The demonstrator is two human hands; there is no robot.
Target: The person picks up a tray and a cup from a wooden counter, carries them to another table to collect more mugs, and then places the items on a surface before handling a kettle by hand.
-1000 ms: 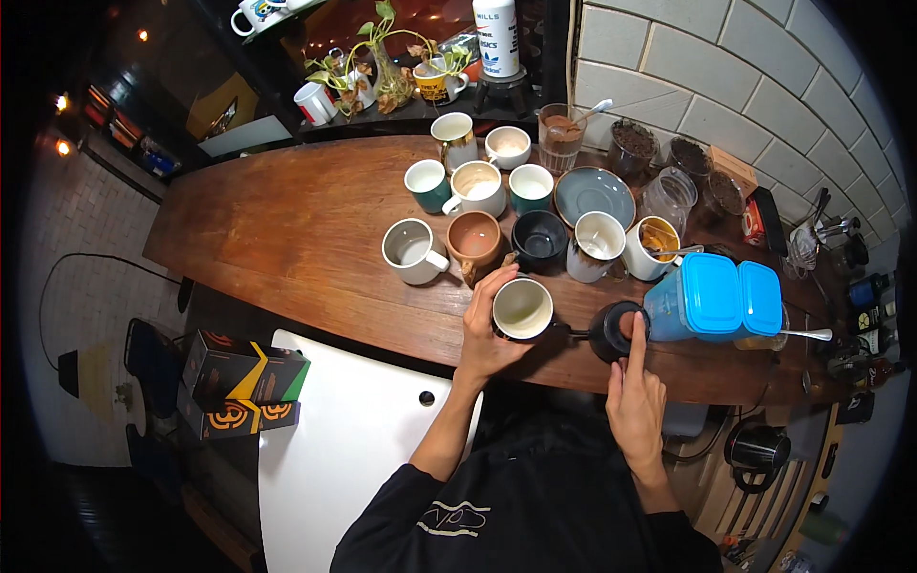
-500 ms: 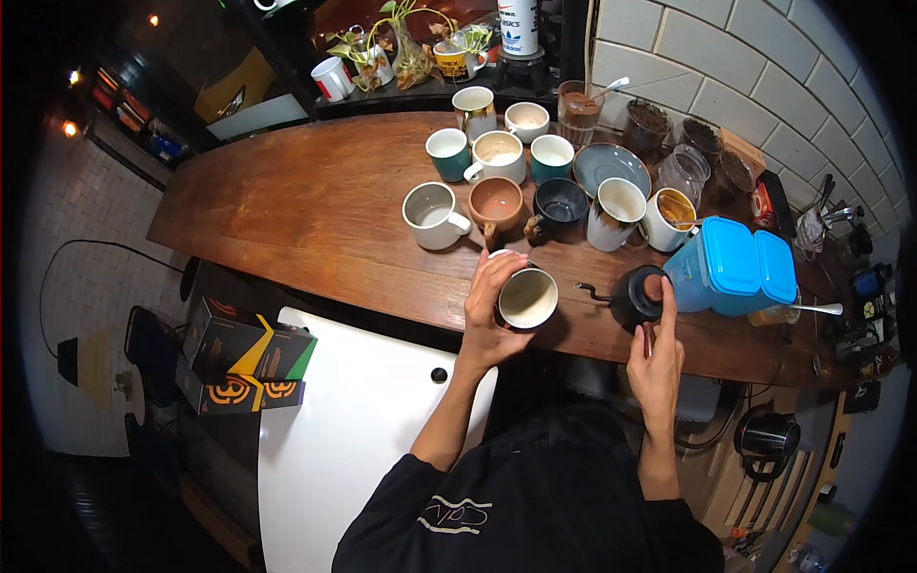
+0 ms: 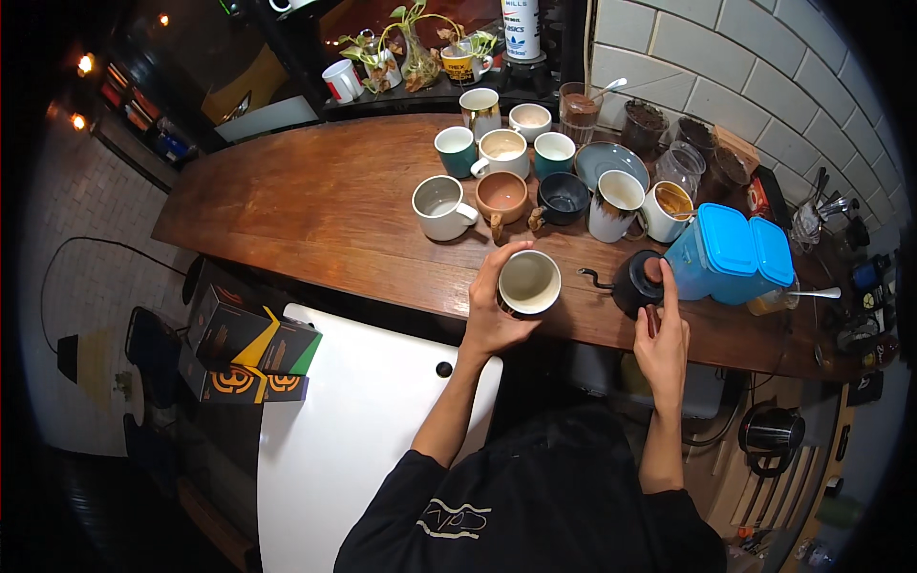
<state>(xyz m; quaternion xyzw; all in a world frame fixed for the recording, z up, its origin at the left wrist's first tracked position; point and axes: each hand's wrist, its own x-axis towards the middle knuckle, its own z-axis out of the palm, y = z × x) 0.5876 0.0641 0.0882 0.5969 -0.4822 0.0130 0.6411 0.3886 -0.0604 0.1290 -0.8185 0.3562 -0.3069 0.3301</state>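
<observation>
My left hand (image 3: 495, 301) wraps round a mug (image 3: 528, 284) with a cream inside and a dark outer wall, its mouth facing up toward me. No contents show in it. To its right, a small black gooseneck kettle (image 3: 632, 289) has its thin spout pointing left at the mug, with a gap between them. My right hand (image 3: 661, 349) grips the kettle's wooden handle, index finger stretched up to the wooden lid knob (image 3: 653, 269). Beyond the hands stand a grey-white mug (image 3: 443, 212), a terracotta mug (image 3: 501, 198) and a black mug (image 3: 563, 200).
Blue-lidded containers (image 3: 730, 250) stand just right of the kettle. Further back on the wooden counter (image 3: 306, 201) are more cups, a grey-blue saucer (image 3: 611, 164) and glasses of dark grounds (image 3: 643, 129). A white table (image 3: 382, 411) and dark boxes (image 3: 248, 339) lie to the left.
My left hand has turned the mug so its mouth faces up more fully, and its fingers have shifted to the mug's left side. The kettle and my right hand hold nearly the same place.
</observation>
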